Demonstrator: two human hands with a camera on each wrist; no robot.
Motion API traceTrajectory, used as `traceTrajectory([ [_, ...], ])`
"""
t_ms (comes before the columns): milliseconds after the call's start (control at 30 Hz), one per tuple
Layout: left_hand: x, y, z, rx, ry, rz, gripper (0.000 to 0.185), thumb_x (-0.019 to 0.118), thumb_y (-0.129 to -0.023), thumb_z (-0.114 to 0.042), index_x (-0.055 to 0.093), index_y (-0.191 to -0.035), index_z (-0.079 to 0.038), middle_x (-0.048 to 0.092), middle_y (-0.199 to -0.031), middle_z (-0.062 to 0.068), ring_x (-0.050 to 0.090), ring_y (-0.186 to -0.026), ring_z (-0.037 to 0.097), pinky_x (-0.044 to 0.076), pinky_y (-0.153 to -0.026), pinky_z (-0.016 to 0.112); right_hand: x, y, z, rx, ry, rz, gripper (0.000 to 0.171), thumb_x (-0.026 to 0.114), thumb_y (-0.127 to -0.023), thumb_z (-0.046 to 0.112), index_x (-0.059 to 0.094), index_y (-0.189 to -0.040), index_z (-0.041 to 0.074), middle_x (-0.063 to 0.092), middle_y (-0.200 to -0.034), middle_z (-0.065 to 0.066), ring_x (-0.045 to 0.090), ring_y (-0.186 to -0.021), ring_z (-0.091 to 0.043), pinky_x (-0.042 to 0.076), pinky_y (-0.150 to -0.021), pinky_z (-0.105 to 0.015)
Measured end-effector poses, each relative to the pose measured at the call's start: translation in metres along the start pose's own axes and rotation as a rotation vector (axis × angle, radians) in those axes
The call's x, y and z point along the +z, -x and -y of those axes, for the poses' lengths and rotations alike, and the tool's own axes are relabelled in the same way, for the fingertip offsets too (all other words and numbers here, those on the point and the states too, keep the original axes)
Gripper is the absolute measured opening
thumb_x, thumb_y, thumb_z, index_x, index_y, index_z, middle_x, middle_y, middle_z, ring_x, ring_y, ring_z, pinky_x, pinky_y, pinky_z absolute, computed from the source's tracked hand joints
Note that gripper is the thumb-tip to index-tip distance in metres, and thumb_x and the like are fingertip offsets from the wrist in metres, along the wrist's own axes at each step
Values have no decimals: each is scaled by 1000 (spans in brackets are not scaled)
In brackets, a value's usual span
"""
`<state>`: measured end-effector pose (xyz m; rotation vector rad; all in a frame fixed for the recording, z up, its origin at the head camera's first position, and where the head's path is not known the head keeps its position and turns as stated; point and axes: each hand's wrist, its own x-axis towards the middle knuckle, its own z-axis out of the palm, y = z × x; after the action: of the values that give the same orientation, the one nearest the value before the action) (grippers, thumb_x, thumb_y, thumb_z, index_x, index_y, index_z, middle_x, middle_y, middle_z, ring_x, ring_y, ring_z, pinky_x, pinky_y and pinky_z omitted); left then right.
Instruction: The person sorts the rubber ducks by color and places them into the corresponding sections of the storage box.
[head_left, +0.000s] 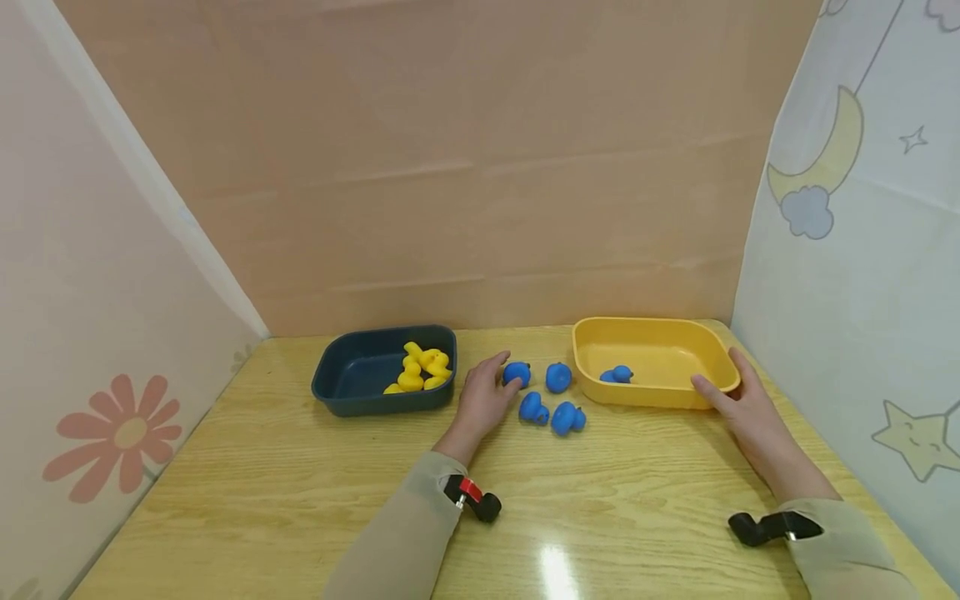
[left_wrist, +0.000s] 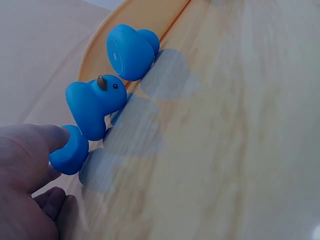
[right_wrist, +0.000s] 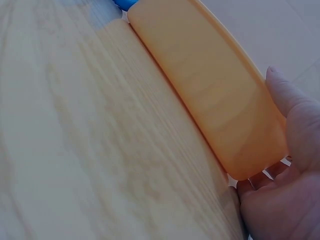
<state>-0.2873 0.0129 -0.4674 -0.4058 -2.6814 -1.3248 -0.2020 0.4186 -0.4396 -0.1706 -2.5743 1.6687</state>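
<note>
My left hand (head_left: 482, 402) has its thumb and fingers around a blue toy duck (head_left: 517, 374) on the table; in the left wrist view a fingertip lies against that duck (left_wrist: 70, 152). Beside it are several more blue ducks, one upside down (head_left: 558, 377), one tipped over (head_left: 533, 408) and another lying on its side (head_left: 567, 418). My right hand (head_left: 750, 412) grips the right end of a yellow tub (head_left: 637, 395), thumb over the rim and fingers outside. Inside that tub, near its left front, lies one blue duck (head_left: 617, 374).
A dark blue tub (head_left: 382, 406) stands left of my left hand, with several yellow ducks (head_left: 420, 367) heaped at its right end. The wooden table (head_left: 600, 500) meets a brown paper backdrop (head_left: 480, 208) behind, with printed cloth panels (head_left: 862, 275) at both sides.
</note>
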Motion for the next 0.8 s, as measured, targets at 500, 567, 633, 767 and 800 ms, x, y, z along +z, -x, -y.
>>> traceTrajectory([
  [500, 5, -5, -2, -20, -65, -2, 55, 74, -109, -29, 60, -160, -11, 64, -155, 12, 52, -146, 37, 43, -123, 53, 1, 2, 0, -4, -11, -2, 103, 56, -116, 47, -25, -173, 23, -19, -180, -22, 5, -164, -52, 2, -135, -48],
  [567, 5, -4, -2, -27, -74, -3, 55, 74, -109, -28, 60, -159, -11, 64, -154, 12, 52, -146, 37, 43, -123, 53, 1, 2, -1, -6, -14, -4, 103, 57, -115, 47, -25, -173, 22, -19, -181, -21, 6, -164, -52, 3, -135, -49],
  [633, 5, -4, -3, -31, -86, -4, 54, 74, -109, -28, 61, -159, -11, 65, -153, 12, 53, -145, 36, 44, -123, 51, 2, 1, 0, -6, -15, -4, 104, 58, -115, 48, -25, -173, 23, -19, -181, -21, 6, -164, -52, 3, -135, -50],
  [767, 5, -2, -4, -35, -88, -9, 51, 75, -109, -26, 64, -155, -10, 67, -149, 11, 55, -142, 35, 46, -121, 50, 2, 2, 0, -5, -11, 1, 105, 58, -115, 49, -26, -173, 23, -18, -181, -22, 7, -163, -52, 4, -135, -46],
  [800, 5, -2, -4, -36, -87, -12, 50, 75, -108, -26, 65, -154, -10, 67, -148, 11, 56, -141, 34, 47, -120, 50, 2, 2, 0, -5, -10, 3, 104, 57, -115, 49, -26, -173, 23, -18, -181, -22, 7, -163, -52, 5, -135, -43],
])
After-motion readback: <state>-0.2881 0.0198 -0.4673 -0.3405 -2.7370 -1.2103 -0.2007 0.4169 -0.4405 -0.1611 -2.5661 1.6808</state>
